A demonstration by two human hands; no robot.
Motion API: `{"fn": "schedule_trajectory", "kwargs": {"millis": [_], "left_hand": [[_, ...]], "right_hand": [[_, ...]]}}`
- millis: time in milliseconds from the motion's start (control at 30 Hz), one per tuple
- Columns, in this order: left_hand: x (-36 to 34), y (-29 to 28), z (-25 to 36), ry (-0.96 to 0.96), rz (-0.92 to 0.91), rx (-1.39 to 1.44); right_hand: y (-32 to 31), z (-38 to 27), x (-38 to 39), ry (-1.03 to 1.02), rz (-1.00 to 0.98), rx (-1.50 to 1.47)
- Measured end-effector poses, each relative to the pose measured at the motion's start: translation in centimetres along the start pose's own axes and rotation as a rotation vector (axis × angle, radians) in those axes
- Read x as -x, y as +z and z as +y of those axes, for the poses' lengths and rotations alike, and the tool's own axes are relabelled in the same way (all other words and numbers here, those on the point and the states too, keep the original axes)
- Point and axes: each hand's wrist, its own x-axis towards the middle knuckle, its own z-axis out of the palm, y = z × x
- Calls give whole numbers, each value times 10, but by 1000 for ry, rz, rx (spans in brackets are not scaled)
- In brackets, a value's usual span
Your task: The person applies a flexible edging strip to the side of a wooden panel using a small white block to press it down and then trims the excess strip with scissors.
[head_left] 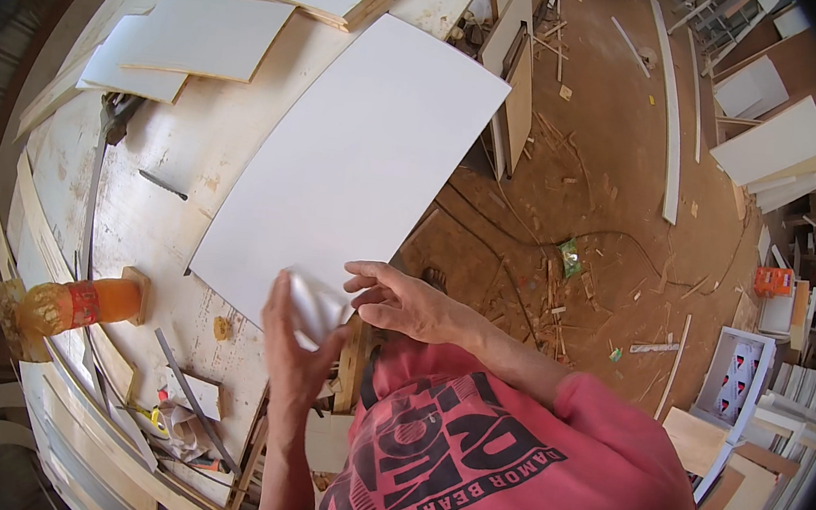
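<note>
A large white board (355, 148) lies flat across the workbench, its right edge reaching past the bench. At its near end, my left hand (297, 348) has its fingers and thumb around a small white, shiny piece (317, 307), smeared by motion, so its kind is unclear. Just to the right, my right hand (408, 302) has its fingers stretched toward that piece, bent slightly and apart. Nothing shows in its grasp; whether its fingertips touch the white piece is hard to tell.
Smaller white panels (197, 34) are piled at the far left of the bench (146, 215). An orange-filled bottle (85, 307) lies at left, near a dark rod (162, 184). Cables (492, 226) and wood scraps litter the brown floor; a white crate (738, 378) stands right.
</note>
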Motion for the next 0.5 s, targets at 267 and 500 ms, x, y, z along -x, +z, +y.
{"fn": "schedule_trajectory", "kwargs": {"millis": [267, 500], "left_hand": [[-92, 107, 51, 403, -302, 18], [-224, 124, -40, 203, -23, -579]], "right_hand": [[-83, 21, 7, 48, 479, -621], [-261, 43, -5, -138, 1045, 188]]}}
